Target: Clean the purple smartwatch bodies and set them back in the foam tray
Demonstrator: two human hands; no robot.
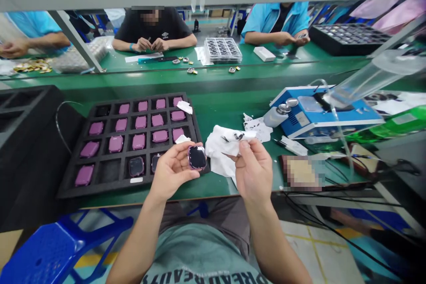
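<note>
My left hand [171, 169] grips a smartwatch case [197, 157] by its edges; its dark screen faces up and its rim is purple. In my right hand [254, 171], thumb and fingers pinch a white wiping cloth [221, 142] marked with black smudges. The cloth hangs just right of the watch case, and part of it rests on the bench. Left of my hands lies a black foam tray [109, 173] with purple watch cases [116, 143] in most of its pockets. Two cases near its front edge, one of them a dark-screened case [136, 167], lie screen up.
A white pump bottle [276, 115] stands beside a blue machine [326, 115] at the right. Stained paper [258, 128] and a green bottle [392, 124] lie nearby. Cables hang off the right edge. A blue stool [49, 248] is below left. Co-workers sit across the bench.
</note>
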